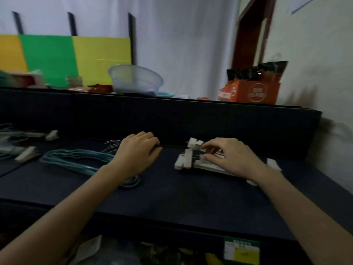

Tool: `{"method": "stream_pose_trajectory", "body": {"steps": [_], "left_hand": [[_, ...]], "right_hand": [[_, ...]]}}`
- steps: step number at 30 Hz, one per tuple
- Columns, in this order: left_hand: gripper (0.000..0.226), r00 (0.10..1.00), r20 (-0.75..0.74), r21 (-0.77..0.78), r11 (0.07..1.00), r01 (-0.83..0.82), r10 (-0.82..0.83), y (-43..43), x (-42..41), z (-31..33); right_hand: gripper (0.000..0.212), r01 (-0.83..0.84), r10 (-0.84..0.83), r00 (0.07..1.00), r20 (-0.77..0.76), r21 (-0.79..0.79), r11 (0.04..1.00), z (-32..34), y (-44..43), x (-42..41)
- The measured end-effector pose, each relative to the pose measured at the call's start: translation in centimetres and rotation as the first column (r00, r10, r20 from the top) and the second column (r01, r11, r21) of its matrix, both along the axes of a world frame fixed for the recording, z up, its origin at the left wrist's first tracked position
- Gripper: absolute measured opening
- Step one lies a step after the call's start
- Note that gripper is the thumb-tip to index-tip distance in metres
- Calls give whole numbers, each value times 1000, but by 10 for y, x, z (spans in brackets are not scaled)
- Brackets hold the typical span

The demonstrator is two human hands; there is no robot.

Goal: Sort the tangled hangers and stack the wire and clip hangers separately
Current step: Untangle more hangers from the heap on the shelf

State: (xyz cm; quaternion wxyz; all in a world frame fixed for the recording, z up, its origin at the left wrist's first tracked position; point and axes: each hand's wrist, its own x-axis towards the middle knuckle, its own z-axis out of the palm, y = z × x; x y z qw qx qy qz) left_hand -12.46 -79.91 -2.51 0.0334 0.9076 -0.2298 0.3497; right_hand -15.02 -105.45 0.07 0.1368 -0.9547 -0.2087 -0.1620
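Nearest, both forearms reach out over the dark desk. The left hand lies palm down over the hook end of the teal wire hangers, apparently pinning that stack flat so it stays squared; its fingers curl downward, but whether they grip a wire underneath I cannot tell. The right hand rests on the clip hangers just to the right, fingers narrowed to a light pinch on the wires and bars near the white clips, probably lining them up on their own pile. The two stacks lie apart, which suggests the sorting is well along. Further left, blurred at the frame edge, more hangers with clips lie on the desk, seemingly unsorted. Beyond the desk rises a dark partition, and on the ledge behind it stand a clear plastic basin and an orange carton with black bags in it. Farthest back hang white curtains, with coloured panels at left and a door frame at right.
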Motion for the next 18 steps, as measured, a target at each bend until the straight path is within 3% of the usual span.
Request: {"method": "stream_pose_trajectory", "body": {"steps": [9,18], "left_hand": [[22,956,-66,-61,955,-290,286,140,-56,-7],[25,898,-145,-26,906,-423,415,287,-113,-11]], "right_hand": [[31,-225,225,974,-15,-99,969,2,128,14],[33,-338,338,941,-22,-82,937,-8,289,0]]}}
